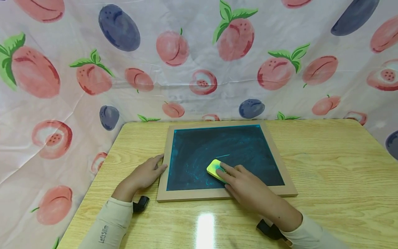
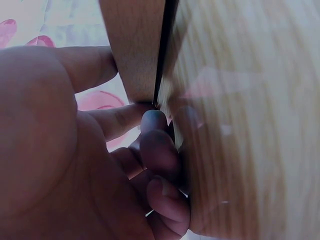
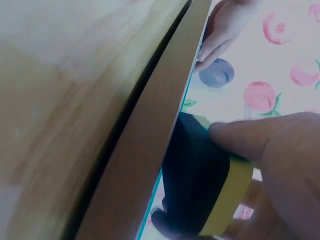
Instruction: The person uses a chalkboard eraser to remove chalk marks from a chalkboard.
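From my remote post I am watching the right hand (image 1: 247, 185) gripping a yellow, black-faced block eraser (image 1: 213, 167) on the black, wood-framed chalkboard (image 1: 196, 145); the left hand (image 1: 144, 175), fingers extended, is touching its left edge. Wiping is seemingly nearing completion, blue stroke (image 1: 223, 156) and smudges (image 1: 195, 177) remaining.

R hand (image 1: 248, 188) hides pt. of eraser (image 1: 214, 168); its lettering's half under fingers + too small to read. Board (image 1: 192, 148) directly beneath eraser can't be seen; chalk smears (image 1: 195, 177) too faint to make out. Head view: both sleeves (image 1: 109, 221) cut off at btm, cloth (image 1: 199, 20) at top. L hand (image 2: 75, 150) cut off at edge, L wrist view. R wrist view: table (image 3: 65, 100) blurry, R hand cut off.
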`<state>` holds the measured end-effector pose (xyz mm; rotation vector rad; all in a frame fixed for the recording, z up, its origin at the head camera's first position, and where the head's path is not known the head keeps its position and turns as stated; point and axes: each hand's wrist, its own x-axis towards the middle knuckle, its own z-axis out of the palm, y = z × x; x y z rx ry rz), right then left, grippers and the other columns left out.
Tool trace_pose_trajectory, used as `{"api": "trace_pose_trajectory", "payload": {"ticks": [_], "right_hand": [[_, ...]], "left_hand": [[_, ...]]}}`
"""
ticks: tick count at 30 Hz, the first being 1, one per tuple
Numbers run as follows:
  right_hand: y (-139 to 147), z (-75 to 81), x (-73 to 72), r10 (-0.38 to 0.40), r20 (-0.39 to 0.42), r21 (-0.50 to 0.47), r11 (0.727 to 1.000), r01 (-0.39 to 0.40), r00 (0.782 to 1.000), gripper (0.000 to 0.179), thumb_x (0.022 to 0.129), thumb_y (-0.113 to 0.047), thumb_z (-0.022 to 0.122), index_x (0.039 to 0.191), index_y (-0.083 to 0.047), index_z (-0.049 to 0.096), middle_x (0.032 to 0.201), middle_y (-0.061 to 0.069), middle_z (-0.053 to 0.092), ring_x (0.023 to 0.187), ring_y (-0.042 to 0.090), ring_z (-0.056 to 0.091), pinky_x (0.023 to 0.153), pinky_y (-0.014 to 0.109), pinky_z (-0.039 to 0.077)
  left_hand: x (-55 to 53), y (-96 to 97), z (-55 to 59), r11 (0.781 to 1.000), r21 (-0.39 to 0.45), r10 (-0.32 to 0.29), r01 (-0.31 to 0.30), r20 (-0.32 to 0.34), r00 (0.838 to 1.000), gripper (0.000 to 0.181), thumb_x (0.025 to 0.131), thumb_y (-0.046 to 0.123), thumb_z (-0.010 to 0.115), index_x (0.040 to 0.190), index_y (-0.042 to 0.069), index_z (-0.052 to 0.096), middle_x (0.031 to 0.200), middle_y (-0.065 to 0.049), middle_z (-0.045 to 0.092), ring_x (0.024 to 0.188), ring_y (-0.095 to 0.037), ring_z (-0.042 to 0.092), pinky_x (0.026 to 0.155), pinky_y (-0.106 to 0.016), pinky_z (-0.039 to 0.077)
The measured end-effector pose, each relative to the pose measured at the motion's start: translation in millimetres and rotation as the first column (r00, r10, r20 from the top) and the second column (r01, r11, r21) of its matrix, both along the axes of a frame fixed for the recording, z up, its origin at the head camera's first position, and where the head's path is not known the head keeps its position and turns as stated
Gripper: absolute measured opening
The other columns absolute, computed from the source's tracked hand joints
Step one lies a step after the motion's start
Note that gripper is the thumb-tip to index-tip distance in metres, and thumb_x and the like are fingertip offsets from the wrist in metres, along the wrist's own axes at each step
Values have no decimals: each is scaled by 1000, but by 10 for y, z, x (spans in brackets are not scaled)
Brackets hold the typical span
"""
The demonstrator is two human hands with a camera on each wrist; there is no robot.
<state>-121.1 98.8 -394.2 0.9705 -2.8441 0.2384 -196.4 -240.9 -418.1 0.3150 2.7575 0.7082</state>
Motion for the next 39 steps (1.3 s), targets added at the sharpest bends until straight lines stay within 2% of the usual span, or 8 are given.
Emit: {"api": "trace_pose_trajectory", "payload": {"ticks": [5,9,13,22,26,33,39], "right_hand": [[-6,5,14,0,40,-61,998,3,999,52,89,-19,59,138,-19,43,142,3,43,103,16,52,79,29,48],[12,14,7,-15,81,-112,993,24,997,48,87,-17,56,134,-20,47,142,0,43,104,14,51,81,30,47],[29,28,-12,-30,85,-103,994,39,996,45,88,-17,55,133,-21,51,142,0,43,107,16,51,81,31,47],[150,7,-151,-114,13,-80,990,115,993,47,86,-13,63,132,-17,52,138,10,46,108,27,53,77,36,51],[237,10,-201,-181,12,-74,981,181,983,46,87,-14,63,132,-15,52,137,13,45,107,31,53,77,40,51],[407,50,-274,-253,-21,-61,966,252,967,45,87,-12,63,130,-7,52,133,21,47,100,39,56,82,47,49],[463,45,-312,-295,-49,-47,955,292,954,45,85,-12,64,128,-4,52,131,23,48,98,41,57,81,49,49]], "left_hand": [[-4,0,3,1000,6,3,-3,5,1000,62,96,49,38,146,13,27,111,-8,56,97,-19,57,85,-43,44],[-6,-1,5,1000,6,3,-3,8,1000,62,96,49,38,146,13,27,110,-8,56,96,-19,57,84,-43,44],[-4,-1,9,1000,4,1,-1,6,1000,63,96,49,38,146,13,26,113,-9,55,98,-20,56,86,-43,44],[4,-5,15,1000,4,-3,3,6,1000,64,96,49,38,147,12,25,111,-9,55,100,-21,57,86,-44,44],[6,-3,17,1000,5,0,0,9,1000,64,96,49,37,147,12,25,113,-9,55,102,-22,56,87,-45,43],[0,-1,15,1000,-8,0,0,11,1000,62,97,48,37,146,13,26,102,-5,56,93,-17,56,83,-41,44],[8,0,20,1000,7,-3,3,6,1000,63,97,48,37,146,12,26,114,-10,55,105,-23,55,89,-46,42]]}}
